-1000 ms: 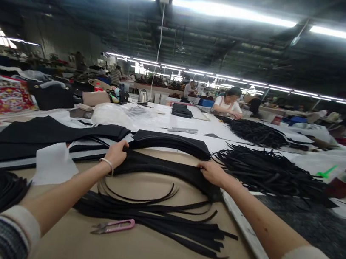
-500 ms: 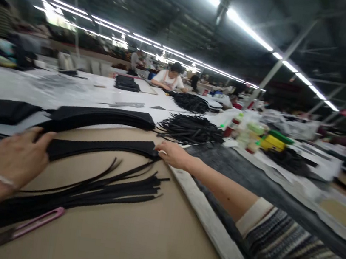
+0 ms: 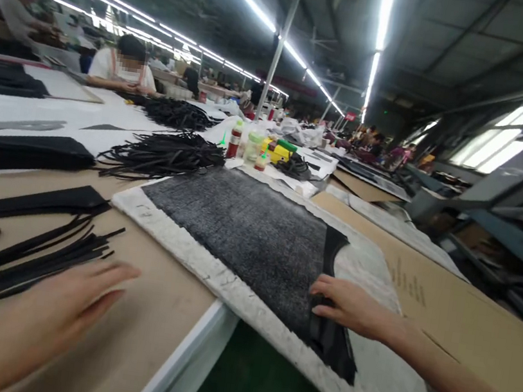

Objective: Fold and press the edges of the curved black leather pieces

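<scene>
My left hand (image 3: 54, 316) hovers blurred over the tan tabletop (image 3: 156, 285), fingers stretched out and nothing in them. Beside it lie several thin black strips (image 3: 37, 268), with a wider curved black piece (image 3: 26, 208) behind them. On the right, my right hand (image 3: 348, 305) has its fingertips on a smooth, curved black piece (image 3: 327, 335), thumb and fingers apart. That piece lies along the right end of a dark grey, textured sheet (image 3: 245, 239), which rests on a whitish worn board (image 3: 178, 236).
Behind the board are a heap of black strips (image 3: 165, 153), a red-filled bottle (image 3: 234, 140) and a yellow box (image 3: 277, 153). A flat brown cardboard sheet (image 3: 447, 293) lies to the right. A co-worker (image 3: 124, 66) leans over the far table. Green floor (image 3: 260, 377) shows below the board.
The view has swung right. My right hand has left the end of the curved black piece and reached the sheet's right end. My left hand has come off that curved piece.
</scene>
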Action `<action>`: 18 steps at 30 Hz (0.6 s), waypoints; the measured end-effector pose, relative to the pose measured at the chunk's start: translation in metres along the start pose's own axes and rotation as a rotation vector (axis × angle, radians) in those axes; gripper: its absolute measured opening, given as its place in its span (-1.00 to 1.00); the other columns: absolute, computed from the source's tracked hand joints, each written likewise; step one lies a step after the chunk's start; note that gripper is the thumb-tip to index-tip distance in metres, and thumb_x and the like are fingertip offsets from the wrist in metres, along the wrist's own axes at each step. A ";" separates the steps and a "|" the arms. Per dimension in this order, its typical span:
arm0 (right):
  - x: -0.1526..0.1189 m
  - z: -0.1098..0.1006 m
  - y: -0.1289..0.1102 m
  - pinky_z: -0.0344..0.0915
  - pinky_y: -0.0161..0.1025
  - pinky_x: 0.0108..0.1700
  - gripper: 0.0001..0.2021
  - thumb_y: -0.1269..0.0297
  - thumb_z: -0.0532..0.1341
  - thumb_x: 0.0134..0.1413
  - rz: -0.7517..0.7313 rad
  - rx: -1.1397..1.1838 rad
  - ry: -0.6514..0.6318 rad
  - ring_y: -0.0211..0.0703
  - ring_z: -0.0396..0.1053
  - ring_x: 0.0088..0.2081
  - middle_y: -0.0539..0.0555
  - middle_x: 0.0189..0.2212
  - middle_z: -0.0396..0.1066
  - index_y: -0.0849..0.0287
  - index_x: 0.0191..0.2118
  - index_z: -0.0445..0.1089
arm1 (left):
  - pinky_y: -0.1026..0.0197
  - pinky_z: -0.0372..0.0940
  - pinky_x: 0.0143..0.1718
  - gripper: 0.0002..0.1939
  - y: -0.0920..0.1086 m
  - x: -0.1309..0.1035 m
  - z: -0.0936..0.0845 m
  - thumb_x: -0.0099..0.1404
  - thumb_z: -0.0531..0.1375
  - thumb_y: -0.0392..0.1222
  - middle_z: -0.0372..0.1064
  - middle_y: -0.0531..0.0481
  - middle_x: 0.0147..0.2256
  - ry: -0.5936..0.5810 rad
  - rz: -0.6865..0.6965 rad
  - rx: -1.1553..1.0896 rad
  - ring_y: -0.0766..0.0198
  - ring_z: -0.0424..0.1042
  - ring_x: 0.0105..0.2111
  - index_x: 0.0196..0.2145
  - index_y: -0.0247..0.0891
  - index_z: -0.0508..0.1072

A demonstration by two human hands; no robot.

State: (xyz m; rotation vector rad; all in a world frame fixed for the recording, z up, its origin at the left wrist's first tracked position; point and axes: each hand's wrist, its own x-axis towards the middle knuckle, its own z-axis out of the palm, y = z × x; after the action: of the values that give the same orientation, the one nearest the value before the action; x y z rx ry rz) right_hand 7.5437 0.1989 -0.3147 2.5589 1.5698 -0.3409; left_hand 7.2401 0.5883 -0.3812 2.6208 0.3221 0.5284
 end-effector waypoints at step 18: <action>-0.072 0.056 -0.028 0.09 -0.05 -0.06 -0.85 0.44 0.12 0.04 0.157 -0.006 0.363 -0.01 0.22 -0.13 0.10 -0.19 0.31 0.18 -0.22 0.29 | 0.05 0.24 0.02 -0.58 0.253 0.035 0.161 0.23 0.01 -0.43 0.28 -0.02 0.09 -0.381 0.672 -0.092 0.10 0.21 0.03 0.05 -0.23 0.24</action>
State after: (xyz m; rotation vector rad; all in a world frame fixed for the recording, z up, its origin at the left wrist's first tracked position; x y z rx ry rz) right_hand 7.4801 0.1367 -0.3505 2.8373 1.4466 0.1535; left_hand 7.3726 0.3170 -0.3854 2.6218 -0.7037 0.2195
